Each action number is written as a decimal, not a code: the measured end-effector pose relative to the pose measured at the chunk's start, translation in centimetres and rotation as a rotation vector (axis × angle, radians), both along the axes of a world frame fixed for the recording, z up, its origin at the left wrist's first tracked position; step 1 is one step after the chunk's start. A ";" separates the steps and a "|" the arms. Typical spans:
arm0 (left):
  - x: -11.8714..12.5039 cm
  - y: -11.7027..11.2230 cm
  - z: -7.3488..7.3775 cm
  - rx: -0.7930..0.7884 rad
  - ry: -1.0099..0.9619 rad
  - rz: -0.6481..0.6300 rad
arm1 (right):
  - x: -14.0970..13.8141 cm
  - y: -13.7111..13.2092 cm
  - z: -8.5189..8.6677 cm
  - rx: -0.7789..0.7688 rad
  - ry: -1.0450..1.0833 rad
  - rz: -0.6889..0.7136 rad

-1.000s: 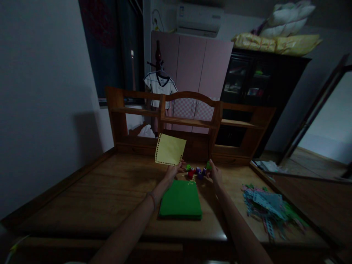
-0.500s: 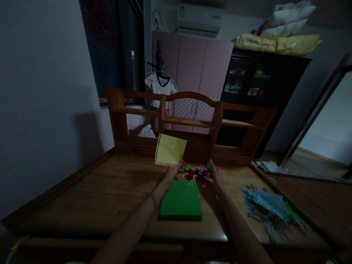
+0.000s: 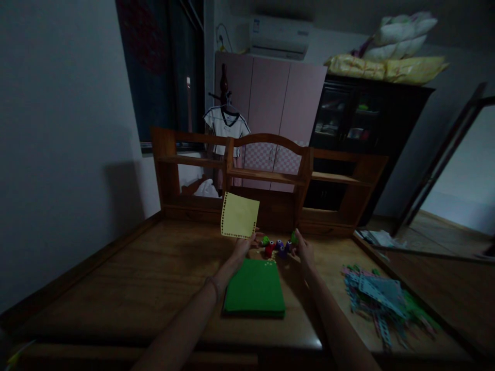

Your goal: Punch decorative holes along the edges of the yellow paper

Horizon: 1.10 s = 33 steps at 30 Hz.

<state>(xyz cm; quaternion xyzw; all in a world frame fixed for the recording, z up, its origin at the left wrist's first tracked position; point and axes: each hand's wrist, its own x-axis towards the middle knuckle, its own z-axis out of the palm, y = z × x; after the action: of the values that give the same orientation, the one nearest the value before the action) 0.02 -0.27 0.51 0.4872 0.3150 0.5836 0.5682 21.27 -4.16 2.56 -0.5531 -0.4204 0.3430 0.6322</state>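
My left hand (image 3: 243,246) pinches the lower edge of a yellow paper sheet (image 3: 238,215) and holds it upright above the wooden desk (image 3: 127,278). The sheet has rows of small punched holes along its left and bottom edges. My right hand (image 3: 304,248) reaches to the small green punch (image 3: 294,238) at the right end of a row of little coloured punches (image 3: 275,247) in green, red and purple. Its fingers are curled on that green one. A stack of green paper (image 3: 254,287) lies flat between my forearms, with tiny yellow dots scattered on its far edge.
A heap of punched paper strips (image 3: 381,299) in pink, blue and green lies at the desk's right. A wooden shelf unit (image 3: 266,172) stands along the desk's back edge. Papers (image 3: 377,238) lie at the far right corner. A wall runs along the left.
The yellow sheet has turned a little, so it now looks narrower and more upright. Both hands stay in nearly the same places. The view has tilted up slightly.
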 end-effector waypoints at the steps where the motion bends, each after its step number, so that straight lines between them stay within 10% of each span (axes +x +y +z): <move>1: 0.0 0.1 -0.1 0.003 -0.003 -0.018 | 0.0 0.0 0.0 0.001 -0.002 -0.005; 33: 0.1 0.5 0.1 -0.060 -0.006 -0.100 | -0.2 -0.2 0.2 0.000 -0.047 -0.005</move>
<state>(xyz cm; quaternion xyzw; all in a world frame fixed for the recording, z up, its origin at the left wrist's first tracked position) 0.11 0.19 0.56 0.4831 0.3059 0.5465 0.6119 21.06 -4.37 2.72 -0.5623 -0.4336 0.3283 0.6229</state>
